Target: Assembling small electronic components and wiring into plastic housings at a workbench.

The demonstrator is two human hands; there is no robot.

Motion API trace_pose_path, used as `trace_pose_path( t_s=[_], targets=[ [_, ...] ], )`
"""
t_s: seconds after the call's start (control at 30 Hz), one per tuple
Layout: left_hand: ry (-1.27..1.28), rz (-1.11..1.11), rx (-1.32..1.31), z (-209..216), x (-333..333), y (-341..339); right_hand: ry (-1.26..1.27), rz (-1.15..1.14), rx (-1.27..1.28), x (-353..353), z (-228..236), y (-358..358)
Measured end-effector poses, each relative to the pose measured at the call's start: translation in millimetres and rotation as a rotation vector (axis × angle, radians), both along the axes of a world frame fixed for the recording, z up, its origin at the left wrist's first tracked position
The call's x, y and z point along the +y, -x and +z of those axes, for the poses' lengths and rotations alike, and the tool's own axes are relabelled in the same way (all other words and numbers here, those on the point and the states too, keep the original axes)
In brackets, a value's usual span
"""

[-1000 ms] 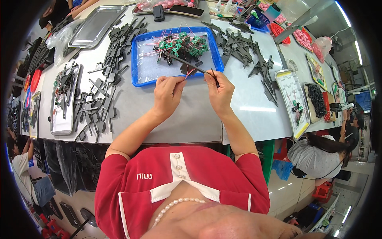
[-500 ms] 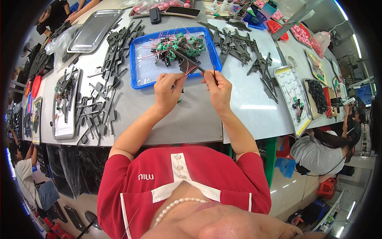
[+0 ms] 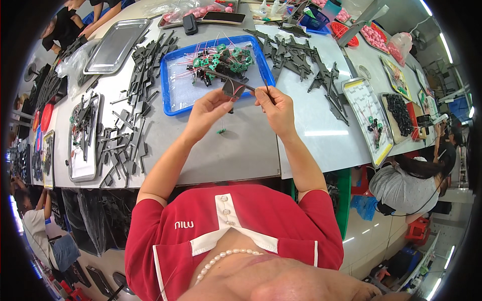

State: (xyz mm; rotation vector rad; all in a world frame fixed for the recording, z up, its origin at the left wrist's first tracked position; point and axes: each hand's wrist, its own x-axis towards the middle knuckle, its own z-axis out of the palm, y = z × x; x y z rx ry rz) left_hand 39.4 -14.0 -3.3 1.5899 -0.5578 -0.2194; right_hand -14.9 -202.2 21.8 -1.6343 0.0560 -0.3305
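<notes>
Above the near edge of a blue tray (image 3: pixel 174 110), my two hands hold a long black plastic part (image 3: pixel 234 87) with a wider flat end. My left hand (image 3: pixel 206 111) is closed at that wide end, by thin red and white wires (image 3: pixel 238 92); its exact grip is partly hidden. My right hand (image 3: pixel 277 109) grips the part's narrow bar between thumb and fingers. A slim dark tool, perhaps tweezers (image 3: pixel 268 90), sticks up from the same hand. Below my left hand, a small green circuit board (image 3: pixel 221 131) shows over the table. In the tray lies a heap of wired green boards (image 3: pixel 221 61).
Black plastic parts lie piled at left (image 3: pixel 145 65) and right (image 3: pixel 306 57). A metal tray (image 3: pixel 118 46) and a parts tray (image 3: pixel 75 168) are on the left. A white-and-yellow tray (image 3: pixel 366 128) lies right. A phone (image 3: pixel 224 18) is at the back. Other people work nearby.
My left hand's fingers have loosened and spread a little, and the hand has shifted slightly left. The small green board below it shows more fully. My right hand keeps its grip.
</notes>
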Motion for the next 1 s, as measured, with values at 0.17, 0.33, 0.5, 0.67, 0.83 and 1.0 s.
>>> trace_pose_path(
  t_s=[0.17,0.33,0.5,0.67,0.83,1.0],
  targets=[
    [0.191,-0.162,0.203,28,4,4,0.151,0.185,0.03,0,17,11],
    [0.288,-0.291,0.527,44,-2,20,0.066,0.28,0.038,-14,11,10],
    [0.369,-0.172,0.569,15,-2,10,0.225,0.277,0.263,-67,5,-18],
    [0.417,-0.044,0.56,7,1,11,0.718,-0.346,0.088,-167,-34,-91],
    [0.28,0.074,0.479,1,9,14,1.031,-0.421,0.225,-192,-41,-118],
    [0.539,0.04,0.502,-4,14,10,1.161,-0.406,0.285,-237,-78,-106]
  ],
)
